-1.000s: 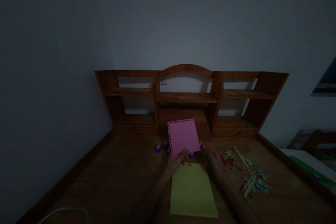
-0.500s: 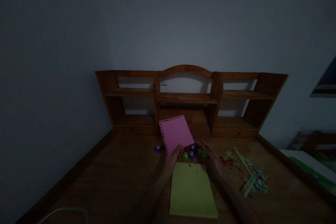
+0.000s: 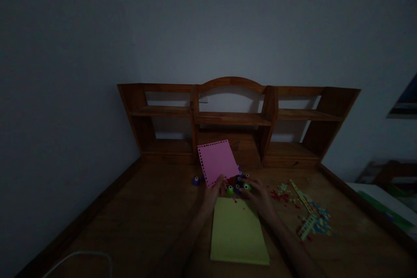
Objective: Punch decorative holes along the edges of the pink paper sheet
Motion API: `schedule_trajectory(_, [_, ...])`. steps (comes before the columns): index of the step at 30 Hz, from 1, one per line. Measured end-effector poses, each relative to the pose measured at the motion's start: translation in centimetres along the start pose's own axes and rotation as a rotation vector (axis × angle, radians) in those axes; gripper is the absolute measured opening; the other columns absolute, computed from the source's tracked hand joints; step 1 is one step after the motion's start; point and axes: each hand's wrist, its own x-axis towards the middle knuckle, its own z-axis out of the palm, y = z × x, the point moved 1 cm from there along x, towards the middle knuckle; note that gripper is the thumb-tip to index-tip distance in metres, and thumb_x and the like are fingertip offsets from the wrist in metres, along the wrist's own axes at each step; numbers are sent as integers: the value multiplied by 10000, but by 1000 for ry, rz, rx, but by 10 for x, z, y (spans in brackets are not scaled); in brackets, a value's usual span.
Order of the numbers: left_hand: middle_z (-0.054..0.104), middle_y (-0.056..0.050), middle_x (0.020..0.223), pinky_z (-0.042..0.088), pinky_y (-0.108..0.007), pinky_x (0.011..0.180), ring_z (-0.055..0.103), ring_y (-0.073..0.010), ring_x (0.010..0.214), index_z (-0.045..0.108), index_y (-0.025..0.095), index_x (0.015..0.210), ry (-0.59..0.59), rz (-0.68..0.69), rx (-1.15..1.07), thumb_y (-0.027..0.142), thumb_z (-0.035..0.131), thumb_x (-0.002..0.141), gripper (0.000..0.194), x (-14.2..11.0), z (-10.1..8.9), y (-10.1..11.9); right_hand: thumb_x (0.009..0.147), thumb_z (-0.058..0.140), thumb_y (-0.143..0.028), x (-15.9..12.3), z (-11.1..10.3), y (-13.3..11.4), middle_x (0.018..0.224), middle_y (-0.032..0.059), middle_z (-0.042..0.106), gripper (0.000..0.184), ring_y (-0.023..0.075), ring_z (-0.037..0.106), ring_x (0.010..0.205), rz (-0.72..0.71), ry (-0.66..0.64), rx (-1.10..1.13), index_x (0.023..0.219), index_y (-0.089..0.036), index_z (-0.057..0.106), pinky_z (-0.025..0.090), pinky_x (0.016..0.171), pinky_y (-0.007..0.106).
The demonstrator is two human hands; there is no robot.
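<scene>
The scene is dim. My left hand (image 3: 215, 190) pinches the lower edge of a pink paper sheet (image 3: 217, 160) whose border is punched with small holes; the sheet is raised and tilted. My right hand (image 3: 259, 193) is curled over a small green paper punch (image 3: 246, 186) on the wooden desk (image 3: 137, 221). Another green punch (image 3: 230, 190) and purple punches (image 3: 239, 180) sit between my hands. A yellow sheet (image 3: 238, 232) lies flat on the desk just in front of both hands, with a few red bits on its far end.
A purple punch (image 3: 195, 180) stands left of the pink sheet. Scattered paper scraps and punched strips (image 3: 309, 219) lie to the right. A wooden shelf unit (image 3: 233, 119) stands at the desk's back against the wall. A white cable (image 3: 81, 256) curves at the near left.
The pink sheet shifted left and slightly up with my left hand. My right hand moved left onto the green punch.
</scene>
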Motion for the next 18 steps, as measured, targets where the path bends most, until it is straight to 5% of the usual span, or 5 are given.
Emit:
schedule_trajectory(11, [582, -61, 489, 380, -254, 518, 514, -126, 442, 604, 142, 476, -169, -107, -21, 813, 434, 773, 754, 1, 1, 2, 787, 705, -445, -1, 5, 14, 1180, 104, 672, 444, 288, 625, 1077, 2, 12, 11, 1177, -238, 658, 484, 958, 467])
schedule_trajectory(18, [638, -92, 564, 367, -247, 481, 533, -133, 445, 665, 109, 632, -196, -200, -128, 887, 341, 734, 849, 3, -2, 5, 890, 574, -499, -2, 0, 7, 1155, 117, 685, 394, 297, 623, 1074, 10, 10, -85, 1147, -216, 667, 480, 957, 470])
